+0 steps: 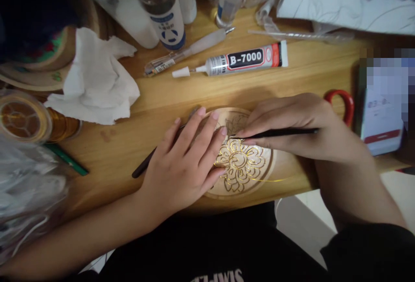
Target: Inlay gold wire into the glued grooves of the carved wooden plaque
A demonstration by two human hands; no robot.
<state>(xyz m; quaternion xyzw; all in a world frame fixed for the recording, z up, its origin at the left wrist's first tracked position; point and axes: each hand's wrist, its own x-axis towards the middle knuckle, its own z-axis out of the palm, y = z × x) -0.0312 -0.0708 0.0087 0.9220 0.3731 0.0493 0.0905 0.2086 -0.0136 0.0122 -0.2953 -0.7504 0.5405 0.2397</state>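
Observation:
A round wooden disc (273, 161) lies on the table, bearing a flower design (238, 160) outlined in gold wire. Its upper part shows dark drawn lines. My left hand (184, 161) rests flat on the disc's left side, fingers spread. My right hand (285, 122) is closed on slim black tweezers (275, 133), their tip touching the disc just above the gold flower. From the flower a loose strand of gold wire (275, 181) runs right, past the rim. Partly under my left hand lies a dark pen-like stick (142, 164).
Beyond the disc lie a B-7000 glue tube (246, 60), its white cap (180, 72) and a clear pen (194, 50). Bottles (167, 18) stand behind. A crumpled tissue (100, 78), wire spool (24, 117) and green stick (68, 159) are left; red-handled scissors (346, 104) and a phone (384, 113) right.

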